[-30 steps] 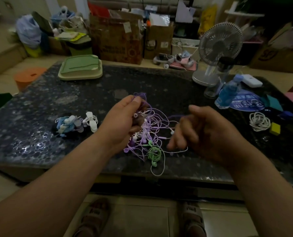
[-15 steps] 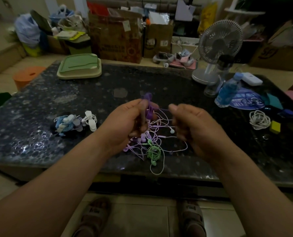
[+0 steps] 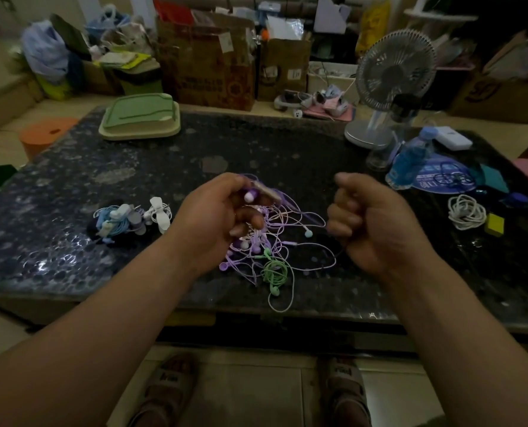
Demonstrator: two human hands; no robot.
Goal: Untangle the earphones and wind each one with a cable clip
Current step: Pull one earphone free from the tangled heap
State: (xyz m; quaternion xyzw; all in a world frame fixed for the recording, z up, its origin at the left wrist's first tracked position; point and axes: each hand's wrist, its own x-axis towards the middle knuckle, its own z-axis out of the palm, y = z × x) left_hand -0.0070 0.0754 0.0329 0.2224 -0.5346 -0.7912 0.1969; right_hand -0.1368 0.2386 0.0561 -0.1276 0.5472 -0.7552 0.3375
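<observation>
Purple earphones (image 3: 275, 232) — green earphone (image 3: 274, 271) — black speckled table (image 3: 108, 186)

One wide-angle camera sits on the person's head, facing forward and down. It looks from close above onto the desk (image 3: 71, 186), which fills the middle of the view.

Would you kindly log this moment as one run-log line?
left hand: grips purple earphones | right hand: pinches purple cable | tangle: on table

The tangled earphones (image 3: 275, 257) lie on the table (image 3: 71, 180) between the left hand (image 3: 213, 223) and the right hand (image 3: 373, 223). The wound earphones (image 3: 127, 221) sit left of the left hand. A coiled cable (image 3: 466, 211) lies right of the right hand, with a fan (image 3: 392, 78) behind it.
</observation>
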